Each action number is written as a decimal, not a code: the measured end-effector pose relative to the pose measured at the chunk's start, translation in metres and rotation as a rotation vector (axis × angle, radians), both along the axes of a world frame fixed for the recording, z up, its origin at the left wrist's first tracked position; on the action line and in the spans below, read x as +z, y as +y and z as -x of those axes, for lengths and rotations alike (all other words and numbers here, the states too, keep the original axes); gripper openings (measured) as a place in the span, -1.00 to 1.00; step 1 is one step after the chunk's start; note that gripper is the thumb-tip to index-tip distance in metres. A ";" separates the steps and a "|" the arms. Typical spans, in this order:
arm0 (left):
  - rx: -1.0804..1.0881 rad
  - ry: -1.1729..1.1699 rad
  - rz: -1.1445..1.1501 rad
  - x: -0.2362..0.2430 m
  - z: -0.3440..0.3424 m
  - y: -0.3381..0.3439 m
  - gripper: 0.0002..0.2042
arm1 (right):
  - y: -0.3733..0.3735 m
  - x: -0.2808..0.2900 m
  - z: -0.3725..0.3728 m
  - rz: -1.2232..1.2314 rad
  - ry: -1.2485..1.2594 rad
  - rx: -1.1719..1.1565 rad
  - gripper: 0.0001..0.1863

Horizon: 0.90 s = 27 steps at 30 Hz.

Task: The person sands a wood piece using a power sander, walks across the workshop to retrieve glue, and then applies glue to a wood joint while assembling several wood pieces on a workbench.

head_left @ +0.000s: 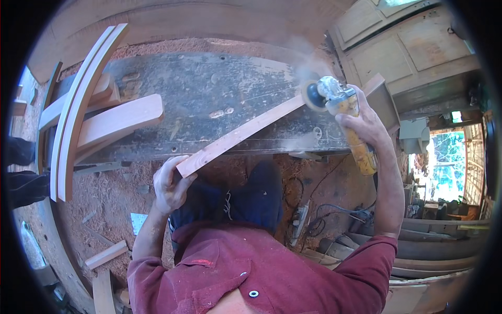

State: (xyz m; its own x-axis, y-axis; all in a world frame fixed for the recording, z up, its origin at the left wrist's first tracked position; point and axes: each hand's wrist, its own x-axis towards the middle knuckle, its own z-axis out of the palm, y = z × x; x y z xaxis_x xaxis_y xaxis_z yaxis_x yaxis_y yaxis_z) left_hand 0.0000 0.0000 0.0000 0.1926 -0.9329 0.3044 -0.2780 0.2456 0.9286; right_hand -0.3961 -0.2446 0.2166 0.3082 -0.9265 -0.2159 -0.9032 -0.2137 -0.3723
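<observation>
My left hand (170, 187) grips the near end of a long, pale wooden bar (243, 134). The bar slants away to the right across a dark, worn workbench (193, 78). In my right hand (370, 124) is a yellow angle grinder (362, 152), fingers wrapped round its body. Its round sanding disc (315, 97) is at the bar's upper face, toward the far end, and hides part of it. Pale dust (309, 65) rises beyond the disc. Whether the disc is pressing on the wood I cannot tell.
Curved wooden pieces (86, 110) and a round-ended board (123, 121) rest across the bench's left end. Offcuts (107, 255) lie on the sawdust-covered floor at lower left. Cables (340, 210) run over the ground to the right. Panelled wood (431, 47) stands at the far right.
</observation>
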 end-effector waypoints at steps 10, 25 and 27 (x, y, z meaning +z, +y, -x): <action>0.092 0.051 0.106 -0.019 0.020 -0.007 -0.61 | 0.043 -0.005 0.012 0.167 -0.261 -0.003 -0.05; 0.035 0.029 0.118 0.001 0.014 -0.006 -0.60 | 0.160 0.011 -0.145 -0.207 -0.020 0.448 0.08; 0.059 -0.129 0.185 0.007 0.012 -0.007 -0.61 | 0.149 0.012 -0.131 -0.196 -0.062 0.413 0.08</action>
